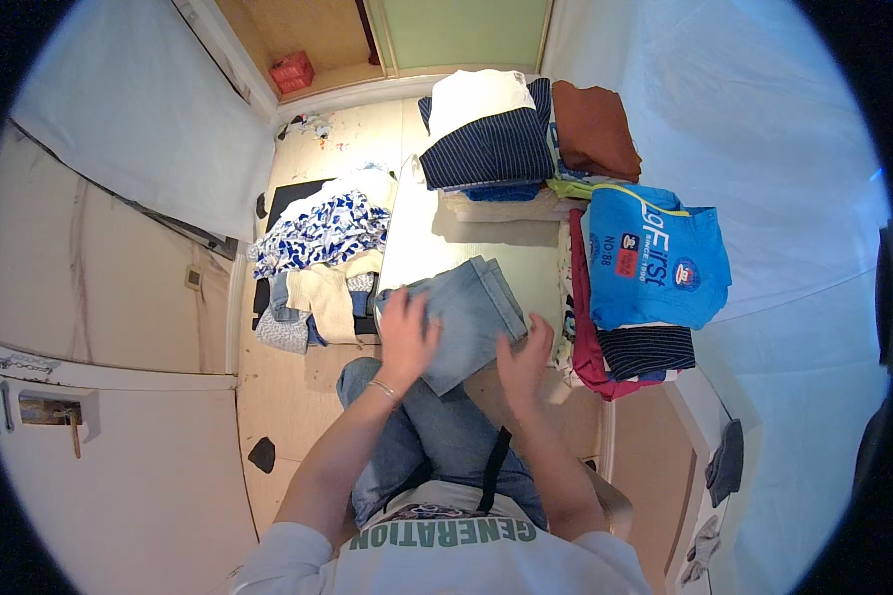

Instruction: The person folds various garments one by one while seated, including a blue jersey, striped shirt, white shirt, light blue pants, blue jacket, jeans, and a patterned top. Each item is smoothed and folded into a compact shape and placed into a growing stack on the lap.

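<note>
A folded pair of light blue denim pants (458,320) lies on the near part of a pale low table, partly over its front edge. My left hand (408,338) rests on the left side of the denim with its fingers apart. At the denim's right corner is my right hand (525,364), its thumb and fingers spread around the hem without visibly closing on it. Slight blur hides the exact contact of the fingertips. Beneath the hands are my own jeans-clad legs (394,446).
On the left, loose clothes (320,230) lie heaped on a black mat. Folded stacks line the table's far side and right: striped navy cloth (487,149), a rust-brown garment (595,130) and a blue printed shirt (658,256). Dark socks (725,461) hang over a right-hand ledge.
</note>
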The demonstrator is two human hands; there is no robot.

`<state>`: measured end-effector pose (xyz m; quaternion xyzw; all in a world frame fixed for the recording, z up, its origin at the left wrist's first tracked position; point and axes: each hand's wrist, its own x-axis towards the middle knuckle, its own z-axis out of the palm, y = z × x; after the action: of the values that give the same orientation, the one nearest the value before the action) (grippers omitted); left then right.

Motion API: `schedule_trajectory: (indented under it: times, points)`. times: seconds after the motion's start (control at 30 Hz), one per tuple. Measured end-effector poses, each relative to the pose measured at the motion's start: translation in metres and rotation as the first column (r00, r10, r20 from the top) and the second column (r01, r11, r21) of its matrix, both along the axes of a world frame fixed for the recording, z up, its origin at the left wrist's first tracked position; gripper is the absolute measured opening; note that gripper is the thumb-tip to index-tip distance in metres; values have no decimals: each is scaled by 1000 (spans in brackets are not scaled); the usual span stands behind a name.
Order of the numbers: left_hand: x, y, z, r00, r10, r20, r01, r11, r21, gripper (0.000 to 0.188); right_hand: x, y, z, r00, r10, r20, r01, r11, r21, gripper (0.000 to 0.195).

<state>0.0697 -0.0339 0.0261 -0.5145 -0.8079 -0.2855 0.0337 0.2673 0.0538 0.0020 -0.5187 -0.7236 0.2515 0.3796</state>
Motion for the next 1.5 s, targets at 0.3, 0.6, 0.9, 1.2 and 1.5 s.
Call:
schedule_trajectory:
  times: [0.3, 0.6, 0.9, 1.2, 1.5]
  points:
    - [18, 9, -25, 990, -143, -17, 127, 925, -358, 70, -45, 87, -10, 968, 192, 161, -81, 847, -525, 82]
    - [6, -42, -42, 976, 141, 166, -146, 989, 18, 69, -28, 33, -44, 926, 349, 145, -298, 910, -289, 57]
    - [35, -88, -29, -262, 48, 964, -233, 966, -111, 45, 3, 0, 28, 862, 209, -461, -479, 633, -608, 58]
    - [61, -34, 89, 149, -226, 963, -141, 959, 247, 37, 89, 29, 168, 878, 359, -316, -427, 886, -182, 40]
    - [140, 153, 215, 317, -410, 855, 61, 909, 413, 43, 174, 148, 310, 982, -46, -184, 64, 994, 90, 53]
